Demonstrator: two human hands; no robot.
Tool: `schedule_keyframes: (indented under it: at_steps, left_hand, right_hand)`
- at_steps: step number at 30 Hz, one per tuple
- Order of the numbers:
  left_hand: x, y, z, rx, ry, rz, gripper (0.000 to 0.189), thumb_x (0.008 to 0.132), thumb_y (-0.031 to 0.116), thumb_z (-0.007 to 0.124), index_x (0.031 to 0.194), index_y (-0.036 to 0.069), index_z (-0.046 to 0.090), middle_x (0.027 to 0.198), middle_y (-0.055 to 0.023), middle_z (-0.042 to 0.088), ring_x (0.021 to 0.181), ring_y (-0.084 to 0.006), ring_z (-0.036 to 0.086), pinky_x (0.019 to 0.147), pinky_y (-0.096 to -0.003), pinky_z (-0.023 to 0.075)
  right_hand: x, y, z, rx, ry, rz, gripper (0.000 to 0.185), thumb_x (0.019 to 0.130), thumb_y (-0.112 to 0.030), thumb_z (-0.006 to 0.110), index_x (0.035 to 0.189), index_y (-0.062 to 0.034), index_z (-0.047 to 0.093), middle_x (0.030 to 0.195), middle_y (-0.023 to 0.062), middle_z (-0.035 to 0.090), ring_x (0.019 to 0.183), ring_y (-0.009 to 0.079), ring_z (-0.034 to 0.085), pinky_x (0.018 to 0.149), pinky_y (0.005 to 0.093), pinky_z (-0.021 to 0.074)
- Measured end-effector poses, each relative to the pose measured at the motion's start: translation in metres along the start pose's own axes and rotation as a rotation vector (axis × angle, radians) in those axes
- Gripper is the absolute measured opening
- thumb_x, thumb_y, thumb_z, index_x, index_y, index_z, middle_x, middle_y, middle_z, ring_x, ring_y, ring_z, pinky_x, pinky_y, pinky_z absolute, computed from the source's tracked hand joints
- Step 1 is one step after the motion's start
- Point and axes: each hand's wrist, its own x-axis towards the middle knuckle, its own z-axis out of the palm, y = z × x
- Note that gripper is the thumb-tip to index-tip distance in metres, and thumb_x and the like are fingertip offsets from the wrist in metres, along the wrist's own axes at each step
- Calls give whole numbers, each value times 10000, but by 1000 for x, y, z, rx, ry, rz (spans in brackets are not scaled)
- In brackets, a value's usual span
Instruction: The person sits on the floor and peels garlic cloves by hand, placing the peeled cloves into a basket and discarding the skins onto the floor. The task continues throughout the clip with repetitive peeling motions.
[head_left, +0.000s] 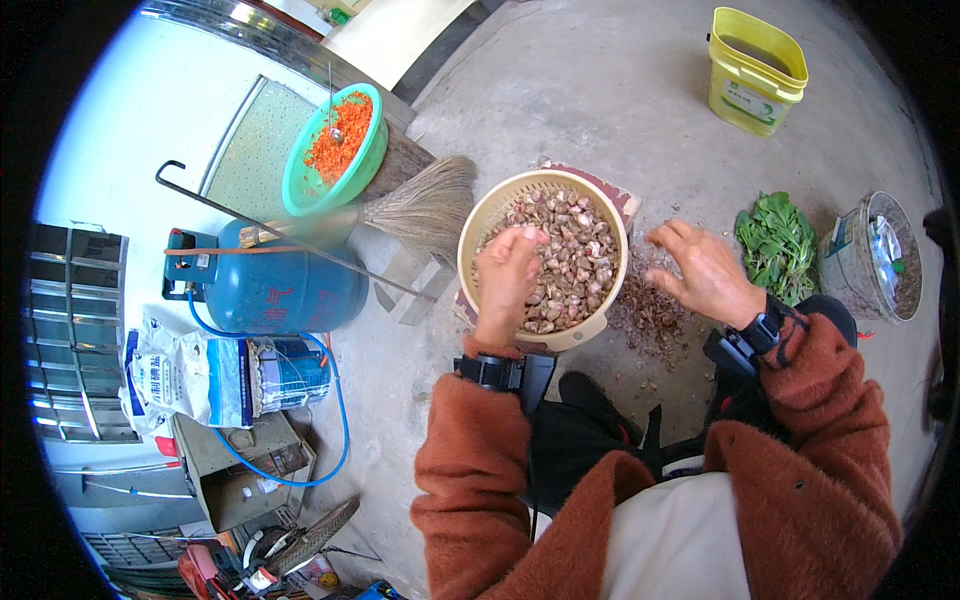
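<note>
A beige plastic colander (466, 225) holds many unpeeled garlic cloves (574, 262), purplish and brown. It rests on a low stool with a worn reddish top (600, 187). Above the cloves, on the colander's left side, is my left hand (508, 274), fingers curled in towards the thumb; whether a clove is pinched there is too small to tell. My right hand (701, 266) hovers to the right of the rim, thumb and fingers apart, with nothing seen between them. Beneath it, dry garlic skins (652, 315) are strewn over the concrete floor.
To the left stand a blue gas cylinder (289, 281), a straw broom (424, 206) and a green basin (296, 169) of chopped orange-red food (341, 142). Leafy greens (776, 244) lie right, beside a dirty bucket (844, 255). A yellow bucket (750, 94) holds dark liquid.
</note>
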Motion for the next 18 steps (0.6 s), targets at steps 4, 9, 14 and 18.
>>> schedule_keyframes:
  at_steps: [4,9,14,18]
  left_hand:
    - [9,-24,6,623,34,161,99,898,128,622,867,38,649,603,13,542,547,-65,449,499,-251,370]
    - [8,-37,2,998,-7,295,101,836,85,632,893,4,653,680,-123,625,604,-225,592,586,-364,462]
    - [8,-39,8,1160,-20,338,109,812,68,614,908,38,655,753,-214,649,741,-394,648,678,-452,501]
    - [7,-39,15,1289,-53,307,116,821,88,593,919,41,633,769,-227,655,764,-405,654,692,-489,509]
  right_hand:
    - [4,4,2,-138,-23,-85,230,787,-14,613,1016,-38,625,992,154,645,957,342,616,853,441,480]
    - [0,9,5,-117,175,-270,310,787,-42,637,1096,-34,608,1036,158,625,883,335,635,777,437,509]
    - [-2,7,5,-51,28,-159,266,800,-65,653,1060,-18,622,965,142,626,821,344,639,699,440,520]
    - [-2,6,4,-22,10,-135,252,811,-82,662,1052,-14,627,954,147,632,809,347,640,705,440,521]
